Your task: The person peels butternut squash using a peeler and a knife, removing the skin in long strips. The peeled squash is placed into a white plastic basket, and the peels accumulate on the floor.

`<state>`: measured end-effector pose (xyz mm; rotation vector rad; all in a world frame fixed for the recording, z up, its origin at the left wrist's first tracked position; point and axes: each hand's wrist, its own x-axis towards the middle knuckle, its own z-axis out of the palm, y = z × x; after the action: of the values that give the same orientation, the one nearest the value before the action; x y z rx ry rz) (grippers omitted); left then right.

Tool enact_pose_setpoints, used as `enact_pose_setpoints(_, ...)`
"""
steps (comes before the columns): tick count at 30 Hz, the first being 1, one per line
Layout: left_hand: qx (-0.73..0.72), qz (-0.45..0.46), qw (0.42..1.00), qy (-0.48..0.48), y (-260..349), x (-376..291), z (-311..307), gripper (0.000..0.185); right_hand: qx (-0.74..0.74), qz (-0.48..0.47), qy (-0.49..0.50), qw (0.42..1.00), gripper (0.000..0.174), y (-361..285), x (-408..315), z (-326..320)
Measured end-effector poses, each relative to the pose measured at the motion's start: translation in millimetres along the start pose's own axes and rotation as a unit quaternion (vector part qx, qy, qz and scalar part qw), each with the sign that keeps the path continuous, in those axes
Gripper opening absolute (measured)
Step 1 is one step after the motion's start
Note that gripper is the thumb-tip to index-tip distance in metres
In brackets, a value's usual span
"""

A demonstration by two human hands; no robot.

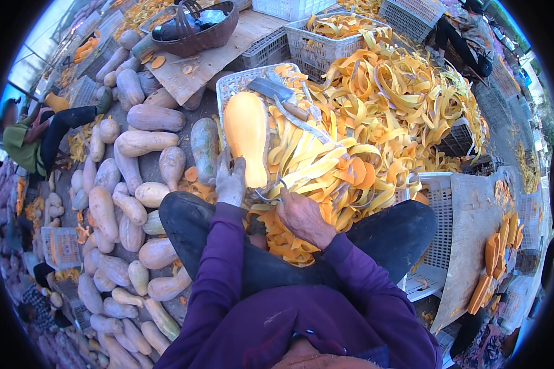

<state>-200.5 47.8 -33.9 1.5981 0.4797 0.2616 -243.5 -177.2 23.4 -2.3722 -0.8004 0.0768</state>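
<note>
My left hand (pixel 231 177), in a pale work glove, rests with spread fingers against the lower left side of a partly peeled squash (pixel 246 133), whose bared flesh is yellow-orange. Bare and closed, my right hand (pixel 304 217) grips a curved metal peeling tool (pixel 267 196) near the squash's lower end. The squash lies in a white plastic crate (pixel 220 94) among yellow peel strips (pixel 304 161). Beyond it a cleaver (pixel 272 90) with a wooden handle lies on the crate. Sliced orange discs (pixel 362 173) sit on the peels to the right.
Unpeeled squashes (pixel 154 117) cover the ground at left. A big peel heap (pixel 388 92) rises ahead right. A wicker basket (pixel 198 27) stands on a board (pixel 184 83). At right are a white crate (pixel 436 221) and a board (pixel 466 230) with cut squash pieces (pixel 491 253). Other people sit around.
</note>
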Motion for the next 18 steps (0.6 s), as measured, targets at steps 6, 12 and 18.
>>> enact_pose_setpoints(6, 0.147, 0.022, 0.989, 0.006, 3.0, 12.6, -2.5, 0.092, -0.086, -0.159, 0.07, 0.981, 0.023, 93.0, 172.1, -16.7)
enact_pose_setpoints(12, 0.129, -0.01, 0.992, 0.007, 11.5, 6.1, 8.9, 0.095, 0.002, -0.004, -0.074, 0.997, 0.033, 103.7, 312.4, -1.0)
enact_pose_setpoints(18, 0.207, 0.016, 0.978, 0.003, 15.7, 6.1, 3.9, 0.096, 0.061, -0.05, 0.028, 0.997, 0.027, 101.4, 272.3, 20.6)
